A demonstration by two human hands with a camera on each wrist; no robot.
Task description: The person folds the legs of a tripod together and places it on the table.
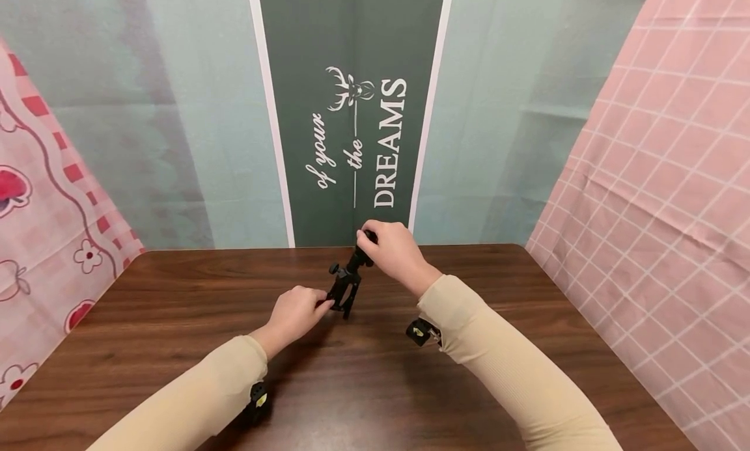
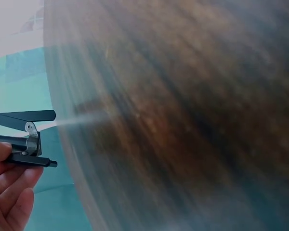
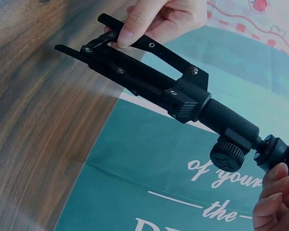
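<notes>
Over wooden table (image 1: 176,321), both hands grip tripod (image 1: 347,283).

Count at the table: 1 tripod, 2 hands, 1 table, 3 backdrop cloths.

1 small black tripod (image 1: 347,283) w/ 3 legs seen in right wrist view, 1 knob beside its neck, just below the right-hand grip. 2 hands on it: left hand (image 1: 295,312) pinched 1 leg, right hand (image 1: 391,245) gripped the top end. 1 wooden table (image 1: 176,321) under both grips. Behind: 1 green banner (image 1: 351,112), 2 pink cloths, 1 each side.
</notes>
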